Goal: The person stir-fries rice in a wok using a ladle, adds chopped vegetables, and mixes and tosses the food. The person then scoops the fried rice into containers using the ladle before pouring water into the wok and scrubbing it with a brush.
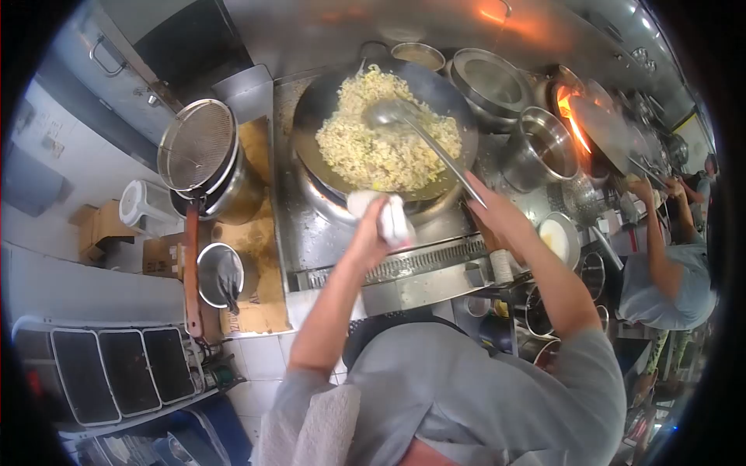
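A large dark wok [311, 132] sits on the stove in front of me, heaped with fried rice [365, 151] with yellow and green bits. My left hand [369, 233] is closed around a folded white cloth [396, 221] at the wok's near rim; the cloth hides what lies under it. In my right hand [497, 213] is the handle of a long metal ladle [435, 144]. The ladle's round bowl rests on the rice near the middle of the wok.
On the left, a mesh strainer [198, 147] lies over a large pot, near a metal container [221, 276] with utensils. To the right stand a steel pot [540, 151] and a covered pan [489, 81]. Farther right, a co-worker [668, 279] holds a wok [598, 132] over tall flames.
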The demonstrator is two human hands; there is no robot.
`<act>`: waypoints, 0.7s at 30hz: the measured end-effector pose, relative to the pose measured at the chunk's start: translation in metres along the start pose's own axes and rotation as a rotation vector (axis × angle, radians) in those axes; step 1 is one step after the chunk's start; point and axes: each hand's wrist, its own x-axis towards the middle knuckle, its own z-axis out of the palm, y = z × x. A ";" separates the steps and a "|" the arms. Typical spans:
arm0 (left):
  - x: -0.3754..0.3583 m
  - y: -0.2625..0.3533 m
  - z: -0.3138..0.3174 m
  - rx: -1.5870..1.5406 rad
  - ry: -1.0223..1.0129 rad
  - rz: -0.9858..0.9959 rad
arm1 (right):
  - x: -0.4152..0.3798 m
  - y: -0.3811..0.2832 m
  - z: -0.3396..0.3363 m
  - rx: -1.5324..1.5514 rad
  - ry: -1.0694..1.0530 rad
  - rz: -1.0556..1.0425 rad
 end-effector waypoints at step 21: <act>0.042 -0.048 -0.015 0.173 -0.012 0.361 | -0.122 0.025 -0.052 0.415 -0.468 0.035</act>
